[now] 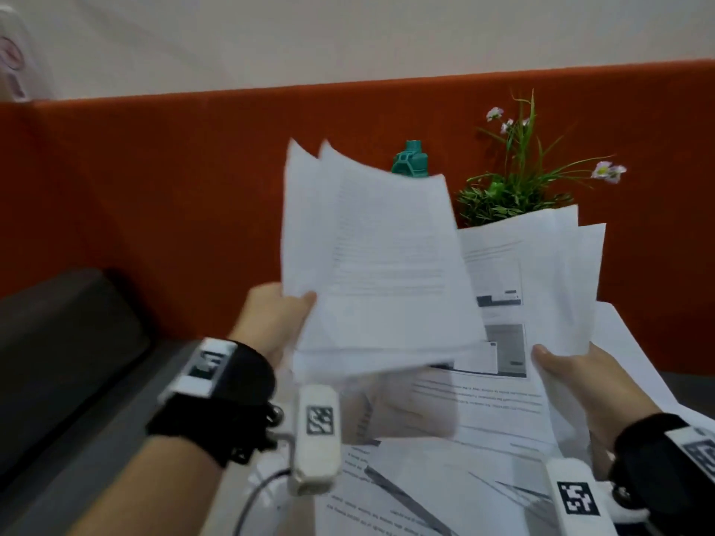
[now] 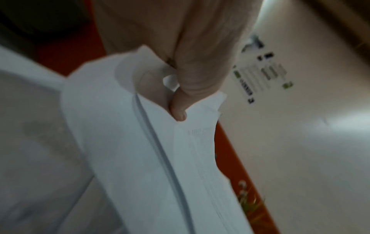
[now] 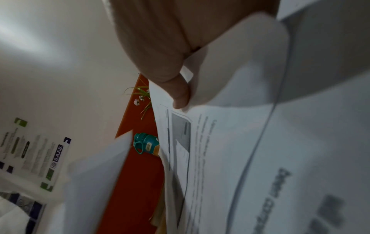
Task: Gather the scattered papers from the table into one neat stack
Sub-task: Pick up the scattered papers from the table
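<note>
Two bundles of paper are up off the table, one in each hand. From the head view the left hand (image 1: pixel 276 323) pinches the lower left corner of a fanned sheaf (image 1: pixel 371 249), thumb on the front, the sheets rising up and away from it; the right hand (image 1: pixel 576 384) grips the lower right edge of a second sheaf (image 1: pixel 541 272), which stands just behind and to the right of the first, the two overlapping. Only the left wrist view shows the thumb (image 2: pixel 178 109) pressed into the crumpled corner with the sheet edges splayed below it. Only the right wrist view shows the right thumb (image 3: pixel 180 95) lying on a printed page with a grey picture block, and a wall poster (image 3: pixel 36 152) reading "S.A.F.E.".

More loose papers (image 1: pixel 445 470) lie spread under and between both hands, hiding the table itself. Beyond the fingertips runs an orange partition (image 1: pixel 154 179) with a pale wall above it; a teal bottle (image 1: pixel 411 160) and a flowering green plant (image 1: pixel 518 179) stand against the partition, partly hidden by the raised sheets. A dark cushioned seat (image 1: pixel 58 342) sits out past the left wrist.
</note>
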Demonstrator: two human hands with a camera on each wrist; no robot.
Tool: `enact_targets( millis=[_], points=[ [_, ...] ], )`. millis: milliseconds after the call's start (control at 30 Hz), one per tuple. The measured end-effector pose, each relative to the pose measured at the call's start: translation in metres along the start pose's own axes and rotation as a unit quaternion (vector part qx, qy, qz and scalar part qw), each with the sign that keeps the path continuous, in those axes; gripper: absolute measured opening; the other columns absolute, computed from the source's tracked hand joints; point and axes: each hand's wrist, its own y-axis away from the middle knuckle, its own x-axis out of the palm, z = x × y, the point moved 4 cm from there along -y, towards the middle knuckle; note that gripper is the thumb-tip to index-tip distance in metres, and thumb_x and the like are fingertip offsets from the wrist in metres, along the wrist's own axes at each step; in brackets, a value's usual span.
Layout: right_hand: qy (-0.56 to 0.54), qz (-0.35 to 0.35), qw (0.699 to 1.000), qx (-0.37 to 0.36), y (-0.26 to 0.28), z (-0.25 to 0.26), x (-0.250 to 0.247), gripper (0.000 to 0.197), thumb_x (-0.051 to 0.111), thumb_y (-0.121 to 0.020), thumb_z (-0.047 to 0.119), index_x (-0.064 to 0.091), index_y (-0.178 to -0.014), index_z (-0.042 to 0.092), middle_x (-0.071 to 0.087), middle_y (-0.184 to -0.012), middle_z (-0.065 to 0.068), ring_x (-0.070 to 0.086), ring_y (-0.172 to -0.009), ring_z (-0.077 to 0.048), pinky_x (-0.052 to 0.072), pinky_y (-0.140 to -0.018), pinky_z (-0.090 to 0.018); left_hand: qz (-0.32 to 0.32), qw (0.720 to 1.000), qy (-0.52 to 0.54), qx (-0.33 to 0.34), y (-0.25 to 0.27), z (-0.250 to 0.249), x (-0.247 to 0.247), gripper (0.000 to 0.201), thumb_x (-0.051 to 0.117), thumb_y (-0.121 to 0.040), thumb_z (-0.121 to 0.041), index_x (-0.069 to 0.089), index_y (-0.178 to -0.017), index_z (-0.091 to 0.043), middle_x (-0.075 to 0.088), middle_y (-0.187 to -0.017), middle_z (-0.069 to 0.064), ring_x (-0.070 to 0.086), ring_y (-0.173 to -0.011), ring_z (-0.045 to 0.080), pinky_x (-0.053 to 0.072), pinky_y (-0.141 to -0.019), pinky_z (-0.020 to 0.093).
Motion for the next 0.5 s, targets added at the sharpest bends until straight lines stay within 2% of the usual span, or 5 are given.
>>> enact_targets(
  millis=[67,133,233,400,500],
  points=[
    [-0.028,0.028,0.999,-0.004,0.005,0.009,0.011,0.034,0.054,-0.095,0.021,0.054,-0.129,0.017,0.067,-0.116,-0.008,0.062,-0.104,-0.032,0.05,-0.079,-0.039,0.055,0.998,-0.011,-0.036,0.009,0.022,0.022,0.026,0.058,-0.091,-0.007,0.066,-0.116,-0.006,0.069,-0.115,0.015,0.067,-0.1,0.029,0.051,-0.095,0.049],
    [-0.046,0.034,0.998,-0.019,0.01,0.017,0.013,0.038,0.051,-0.097,0.021,0.053,-0.134,0.017,0.066,-0.123,-0.009,0.062,-0.11,-0.033,0.047,-0.094,-0.048,0.095,0.993,-0.001,-0.063,0.015,0.037,0.034,0.025,0.053,-0.093,-0.014,0.063,-0.115,-0.019,0.069,-0.115,0.005,0.066,-0.104,0.028,0.051,-0.096,0.046],
    [-0.061,0.024,0.997,-0.044,0.011,0.025,0.008,0.042,0.045,-0.099,0.03,0.051,-0.137,0.013,0.065,-0.125,-0.006,0.062,-0.11,-0.028,0.042,-0.103,-0.046,0.114,0.99,0.023,-0.079,0.021,0.039,0.042,0.026,0.048,-0.097,-0.018,0.061,-0.12,-0.016,0.069,-0.114,0.002,0.066,-0.103,0.024,0.052,-0.09,0.036],
    [-0.002,0.066,0.996,-0.051,0.022,0.029,0.031,0.068,0.052,-0.08,0.065,0.055,-0.132,0.021,0.069,-0.116,0.005,0.068,-0.099,-0.018,0.052,-0.077,-0.029,0.185,0.978,0.002,-0.099,0.034,0.044,0.059,0.028,0.043,-0.1,-0.02,0.055,-0.125,-0.02,0.065,-0.119,0.002,0.064,-0.105,0.021,0.051,-0.09,0.034],
    [-0.002,0.078,0.996,-0.039,0.02,0.02,0.037,0.042,0.068,-0.085,0.023,0.06,-0.125,0.014,0.074,-0.107,-0.004,0.073,-0.085,-0.017,0.058,-0.057,-0.021,0.203,0.972,-0.018,-0.119,0.037,0.051,0.058,0.036,0.044,-0.101,-0.02,0.05,-0.136,-0.014,0.063,-0.127,0.004,0.06,-0.109,0.022,0.045,-0.09,0.032]
  ],
)
